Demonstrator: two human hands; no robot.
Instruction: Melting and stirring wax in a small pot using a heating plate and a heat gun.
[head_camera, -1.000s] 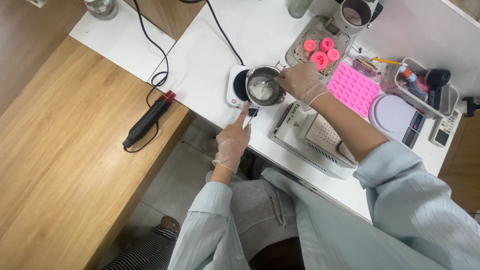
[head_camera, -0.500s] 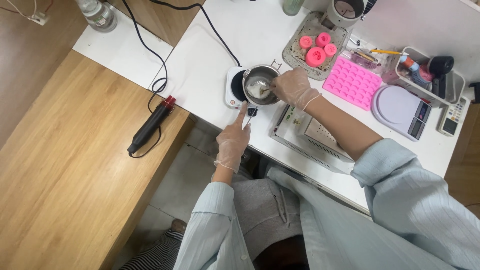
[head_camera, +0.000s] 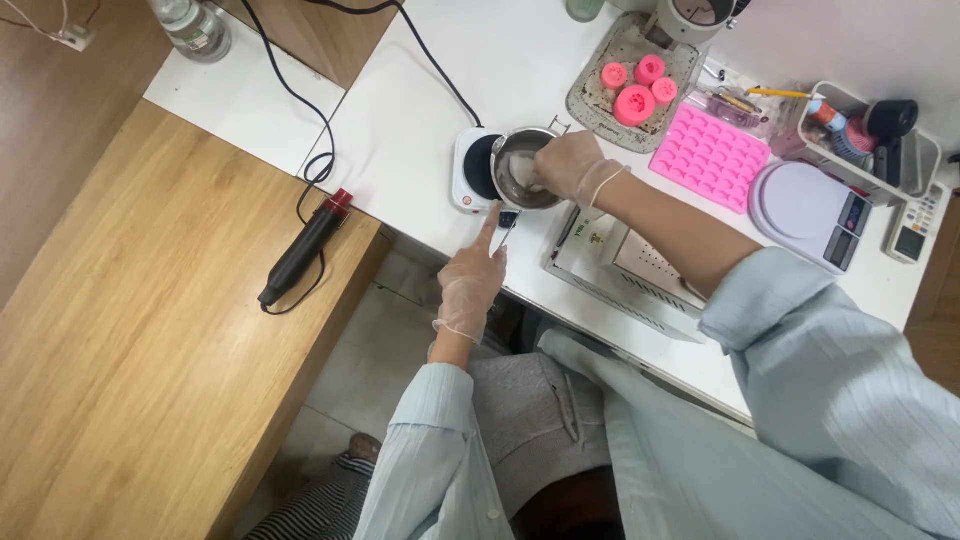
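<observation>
— What's around the steel pot (head_camera: 522, 170)?

— It sits on a small hotplate (head_camera: 472, 180); pink mould (head_camera: 709, 158) and scale (head_camera: 808, 200) lie beyond. The right hand (head_camera: 567, 166) covers its rim, fingers curled, grip unclear.

— And the left hand (head_camera: 472, 280)?

— Pinching the pot's handle; the tool is hidden.

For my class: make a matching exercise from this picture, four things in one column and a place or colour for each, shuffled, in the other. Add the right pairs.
Things:
1. metal pot
2. heat gun
3. silicone mould
4. kitchen scale

Descriptions:
A. flat, pink, many small hollows
B. on the small hotplate, right hand over it
C. on the wooden bench, black with a red tip
D. round pale lilac platform

Pairs: 1-B, 2-C, 3-A, 4-D
</observation>
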